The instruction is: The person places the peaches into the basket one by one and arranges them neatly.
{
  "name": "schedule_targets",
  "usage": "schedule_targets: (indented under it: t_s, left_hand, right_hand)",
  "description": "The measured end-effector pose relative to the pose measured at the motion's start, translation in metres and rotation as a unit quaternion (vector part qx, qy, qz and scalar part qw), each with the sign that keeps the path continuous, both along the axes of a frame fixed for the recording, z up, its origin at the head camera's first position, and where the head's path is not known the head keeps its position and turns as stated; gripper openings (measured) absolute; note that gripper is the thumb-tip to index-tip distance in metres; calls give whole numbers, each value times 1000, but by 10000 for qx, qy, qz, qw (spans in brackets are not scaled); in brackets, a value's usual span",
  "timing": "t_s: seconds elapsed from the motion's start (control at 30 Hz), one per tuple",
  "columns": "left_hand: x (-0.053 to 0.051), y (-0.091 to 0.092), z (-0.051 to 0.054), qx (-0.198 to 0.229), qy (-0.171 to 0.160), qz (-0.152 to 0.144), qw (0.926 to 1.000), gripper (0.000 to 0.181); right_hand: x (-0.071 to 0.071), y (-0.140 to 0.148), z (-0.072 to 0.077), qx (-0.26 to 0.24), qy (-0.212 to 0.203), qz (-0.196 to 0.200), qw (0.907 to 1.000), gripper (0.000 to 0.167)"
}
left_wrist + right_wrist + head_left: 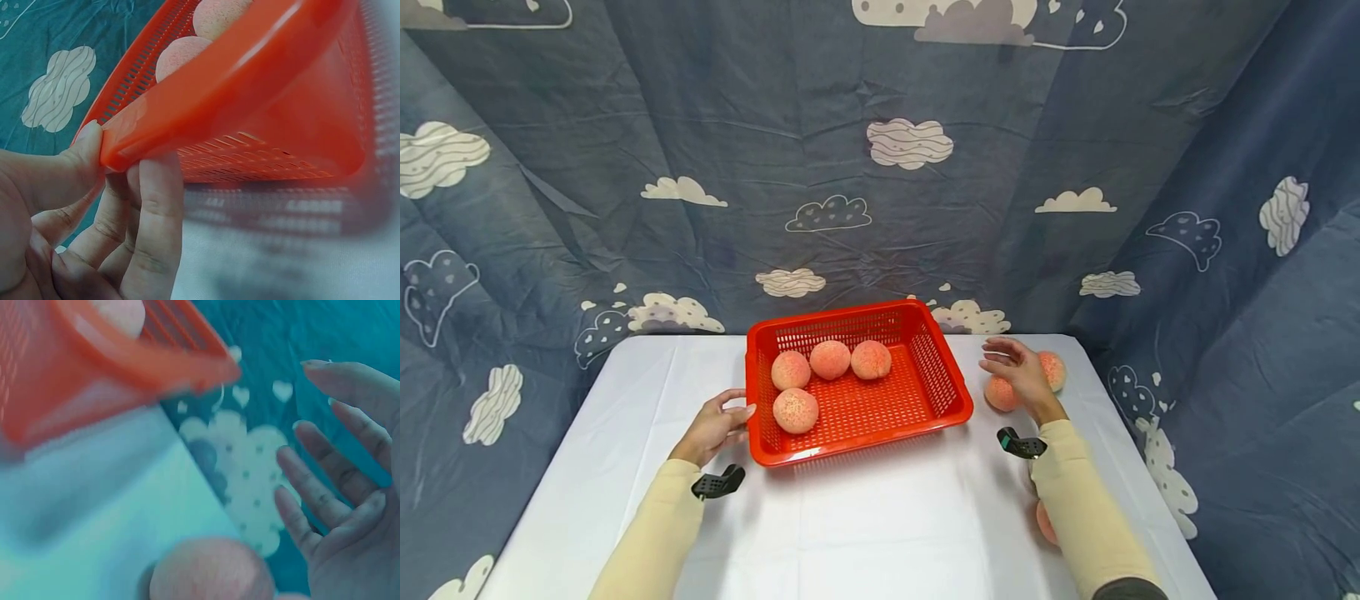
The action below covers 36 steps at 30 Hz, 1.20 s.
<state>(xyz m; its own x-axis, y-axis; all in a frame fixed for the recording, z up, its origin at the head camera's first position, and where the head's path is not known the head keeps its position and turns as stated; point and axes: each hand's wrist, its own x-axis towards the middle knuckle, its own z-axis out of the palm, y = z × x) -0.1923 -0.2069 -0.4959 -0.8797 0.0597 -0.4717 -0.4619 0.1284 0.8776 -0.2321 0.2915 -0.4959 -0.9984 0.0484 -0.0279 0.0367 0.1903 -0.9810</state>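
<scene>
A red plastic basket [857, 412] sits on the table, turned slightly, with several peaches inside toward its left, one of them a peach [795, 411] near the front left. My left hand [715, 427] grips the basket's left rim [187, 106], thumb on top and fingers underneath. To the right of the basket my right hand [1018, 375] is raised above the table, fingers spread and holding nothing. Beneath and beside it lie a peach [1002, 393] and another peach [1052, 371]. In the right wrist view a peach [211, 572] shows below the hand.
The white-covered table [865, 533] ends at a dark curtain [820, 125] with cloud prints. One more peach [1047, 523] lies near the right forearm, partly hidden by the sleeve. Dark wrist devices show at both wrists.
</scene>
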Motion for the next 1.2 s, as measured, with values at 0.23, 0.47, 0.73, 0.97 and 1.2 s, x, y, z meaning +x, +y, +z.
schedule_targets:
  t_s: [0.23, 0.47, 0.73, 0.97, 1.2]
  left_hand:
    - [-2, -1, -1, -46, 8, -28, 10000, 49]
    - [-1, -1, -2, -33, -13, -2, 10000, 51]
    - [-1, 0, -2, 31, 62, -5, 10000, 49]
    - [1, -1, -2, 128, 151, -50, 9998, 49]
    - [1, 0, 0, 136, 74, -28, 9999, 52]
  right_hand:
    - [0, 18, -16, 239, -337, -631, 9972, 51]
    - [-1, 24, -26, 822, -1069, -763, 9879, 55]
    - [-5, 29, -42, 1131, -1592, -547, 9792, 61]
    - [-2, 22, -53, 1022, -1901, -881, 9725, 70]
    - [1, 20, -54, 1143, -1998, -921, 9688, 76]
